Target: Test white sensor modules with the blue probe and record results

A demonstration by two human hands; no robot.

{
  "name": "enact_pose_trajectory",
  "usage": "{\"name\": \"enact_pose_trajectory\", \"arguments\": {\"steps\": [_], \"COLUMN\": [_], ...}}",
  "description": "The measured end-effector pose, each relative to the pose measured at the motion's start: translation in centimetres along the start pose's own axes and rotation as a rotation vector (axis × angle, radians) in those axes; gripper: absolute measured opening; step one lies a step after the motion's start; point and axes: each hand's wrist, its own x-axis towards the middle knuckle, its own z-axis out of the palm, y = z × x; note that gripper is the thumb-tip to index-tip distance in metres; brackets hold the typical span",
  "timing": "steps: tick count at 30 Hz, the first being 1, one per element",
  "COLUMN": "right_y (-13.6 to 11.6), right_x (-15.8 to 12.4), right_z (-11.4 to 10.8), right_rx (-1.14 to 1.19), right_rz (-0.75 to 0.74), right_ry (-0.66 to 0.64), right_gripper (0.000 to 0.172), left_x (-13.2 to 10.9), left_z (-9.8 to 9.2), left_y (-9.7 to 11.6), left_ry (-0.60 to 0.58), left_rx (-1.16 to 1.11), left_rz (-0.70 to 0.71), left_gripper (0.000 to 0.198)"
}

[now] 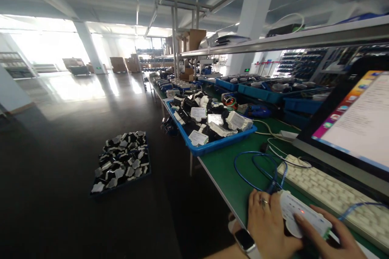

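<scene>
A white plastic device (304,215) with printed text and a small red light lies at the bottom right, over the green table. My left hand (267,224), wearing a ring and a wristwatch, has its fingers wrapped around the device's left end, beside a blue cable (258,158). From the right, my right hand (337,234) grips the other end, with one finger on the labelled face near the light. A cream keyboard (322,194) lies just behind the device.
A blue tray (225,143) full of white and black devices stands on the green table (219,166). A monitor (358,117) is at the right. Another filled tray (121,162) is low on the left. Blue bins (261,93) line the back, under a shelf (258,46).
</scene>
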Motion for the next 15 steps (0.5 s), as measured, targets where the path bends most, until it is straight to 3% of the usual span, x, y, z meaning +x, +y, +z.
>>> {"name": "enact_pose_trajectory", "arguments": {"steps": [2,4,8,15], "right_y": [-1.3,-1.9,-1.4,-0.7], "right_x": [-0.5,-0.8,-0.8,-1.1], "right_z": [0.0,0.2,0.8,1.3], "right_rx": [0.008,0.082,0.143,0.194], "right_rz": [0.037,-0.028,-0.092,-0.172], "right_ry": [0.013,0.006,0.036,0.059], "right_gripper": [0.059,0.056,0.052,0.043], "left_x": [0.0,0.0,0.4,0.5], "left_z": [-0.3,-0.7,-1.4,-1.4], "left_y": [0.2,0.5,0.8,0.1], "left_ry": [0.015,0.025,0.024,0.068], "left_rx": [-0.005,0.003,0.032,0.117], "left_rz": [-0.010,-0.016,-0.003,0.107], "left_gripper": [0.075,0.069,0.057,0.057]}}
